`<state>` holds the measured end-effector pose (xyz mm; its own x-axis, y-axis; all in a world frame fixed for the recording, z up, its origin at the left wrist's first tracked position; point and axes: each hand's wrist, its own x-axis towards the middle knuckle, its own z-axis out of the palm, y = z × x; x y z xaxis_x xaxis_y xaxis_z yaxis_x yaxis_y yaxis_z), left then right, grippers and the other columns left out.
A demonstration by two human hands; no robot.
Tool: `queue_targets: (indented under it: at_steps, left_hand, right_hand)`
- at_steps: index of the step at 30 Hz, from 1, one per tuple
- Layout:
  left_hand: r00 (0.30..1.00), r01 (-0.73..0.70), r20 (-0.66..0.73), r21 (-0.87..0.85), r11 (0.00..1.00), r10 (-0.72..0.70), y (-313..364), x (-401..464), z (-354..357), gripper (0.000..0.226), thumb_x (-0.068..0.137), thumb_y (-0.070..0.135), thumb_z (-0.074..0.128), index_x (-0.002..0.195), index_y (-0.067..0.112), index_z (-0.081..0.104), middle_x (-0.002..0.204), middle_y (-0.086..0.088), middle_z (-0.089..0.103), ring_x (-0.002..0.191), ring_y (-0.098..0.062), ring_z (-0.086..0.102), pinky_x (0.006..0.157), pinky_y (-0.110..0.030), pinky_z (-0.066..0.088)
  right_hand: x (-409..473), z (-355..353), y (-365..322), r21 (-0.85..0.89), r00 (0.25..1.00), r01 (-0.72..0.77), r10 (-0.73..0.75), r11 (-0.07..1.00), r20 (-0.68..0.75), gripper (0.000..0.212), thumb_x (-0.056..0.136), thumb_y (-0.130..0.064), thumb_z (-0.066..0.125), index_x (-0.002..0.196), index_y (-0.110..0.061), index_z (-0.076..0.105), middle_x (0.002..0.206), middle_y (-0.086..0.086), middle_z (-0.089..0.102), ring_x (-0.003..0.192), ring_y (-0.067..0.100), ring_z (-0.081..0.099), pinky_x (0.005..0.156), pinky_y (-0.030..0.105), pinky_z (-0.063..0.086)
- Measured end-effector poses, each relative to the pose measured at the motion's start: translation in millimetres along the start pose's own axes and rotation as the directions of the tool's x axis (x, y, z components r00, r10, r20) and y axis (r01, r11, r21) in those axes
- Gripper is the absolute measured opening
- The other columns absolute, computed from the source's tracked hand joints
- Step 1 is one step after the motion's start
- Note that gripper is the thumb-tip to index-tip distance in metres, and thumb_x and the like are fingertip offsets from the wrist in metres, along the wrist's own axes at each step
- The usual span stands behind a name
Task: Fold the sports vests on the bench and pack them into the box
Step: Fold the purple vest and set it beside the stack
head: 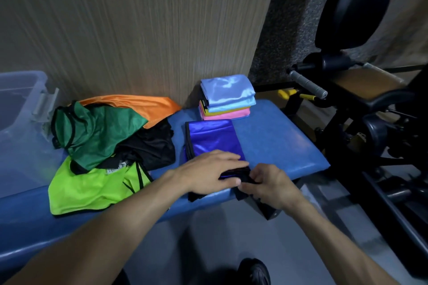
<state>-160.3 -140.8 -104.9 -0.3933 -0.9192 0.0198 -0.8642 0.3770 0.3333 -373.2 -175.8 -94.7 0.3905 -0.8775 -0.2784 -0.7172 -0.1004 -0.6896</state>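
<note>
Slippery, floppy blue vest (212,140) is pinned flat by the left hand (209,172); its hem's pinched in the right hand (269,184) fingers; best gripped at the edges, probably.

royal-blue vest (213,139): shiny, black-trimmed, folded to a long strip, flat on bench (278,136), near end under the fingers | folded stack (227,97): beyond fingertips | unfolded heap (104,146): left of fingers | clear box (20,109): far left
</note>
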Motion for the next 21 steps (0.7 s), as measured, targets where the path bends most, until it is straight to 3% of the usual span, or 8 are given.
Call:
queue_targets:
  at_steps: [3,6,12,14,17,21]
  left_hand:
    - [0.998,0.036,-0.058,-0.019,0.999,-0.037,-0.4,-2.4,7.6,0.055,0.101,0.044,0.054,0.154,0.036,0.041,0.156,0.008,0.044,0.142,-0.013,0.036,0.116,-0.028,0.028]
    - [0.99,0.076,-0.121,0.044,0.996,-0.07,5.3,0.1,12.5,0.061,0.094,0.051,0.059,0.151,0.038,0.043,0.151,0.013,0.047,0.138,-0.013,0.041,0.112,-0.035,0.039]
    - [0.98,0.118,-0.171,0.084,0.989,-0.103,13.0,3.3,22.5,0.069,0.086,0.05,0.069,0.149,0.036,0.046,0.149,0.009,0.047,0.132,-0.02,0.045,0.106,-0.037,0.041]
    - [0.986,0.103,-0.139,0.077,0.992,-0.092,10.5,2.9,23.2,0.068,0.091,0.047,0.066,0.153,0.035,0.041,0.154,0.007,0.041,0.138,-0.02,0.038,0.113,-0.034,0.035]
    - [0.994,0.088,-0.063,0.022,0.996,-0.087,4.6,1.4,22.8,0.066,0.097,0.042,0.058,0.158,0.034,0.033,0.16,0.006,0.032,0.145,-0.018,0.027,0.12,-0.03,0.024]
    - [0.996,0.084,-0.005,-0.041,0.996,-0.084,-2.1,2.8,21.5,0.057,0.104,0.036,0.048,0.158,0.031,0.032,0.162,0.004,0.029,0.148,-0.018,0.021,0.123,-0.032,0.019]
  right_hand:
    - [-8.9,4.3,-4.7,0.233,0.998,-0.056,0.057,0.971,-0.001,0.036,0.077,-0.043,0.081,0.083,-0.01,0.067,0.067,0.005,0.07,0.057,0.017,0.058,0.056,0.036,0.052]
    - [-15.6,0.3,-10.3,0.368,0.995,-0.096,0.091,0.925,0.032,0.03,0.098,-0.024,0.067,0.091,0.005,0.068,0.068,0.008,0.07,0.055,0.016,0.053,0.048,0.025,0.043]
    - [-18.7,21.4,-5.1,0.388,0.988,-0.152,0.137,0.909,0.066,0.031,0.097,-0.025,0.067,0.069,-0.013,0.061,0.051,-0.005,0.055,0.049,0.011,0.045,0.045,0.022,0.04]
    - [-17.7,29.9,1.2,0.396,0.983,-0.184,0.177,0.9,0.054,0.033,0.093,-0.028,0.071,0.064,-0.019,0.058,0.057,-0.004,0.049,0.057,0.011,0.046,0.047,0.023,0.044]
    - [-17.4,38.3,9.8,0.442,0.973,-0.214,0.227,0.871,0.024,0.031,0.088,-0.03,0.076,0.064,-0.02,0.06,0.068,0.0,0.053,0.072,0.014,0.053,0.057,0.027,0.055]
    - [-20.7,40.3,14.0,0.426,0.975,-0.181,0.217,0.886,-0.037,0.036,0.085,-0.03,0.078,0.059,-0.02,0.056,0.064,0.003,0.051,0.067,0.017,0.051,0.064,0.035,0.055]
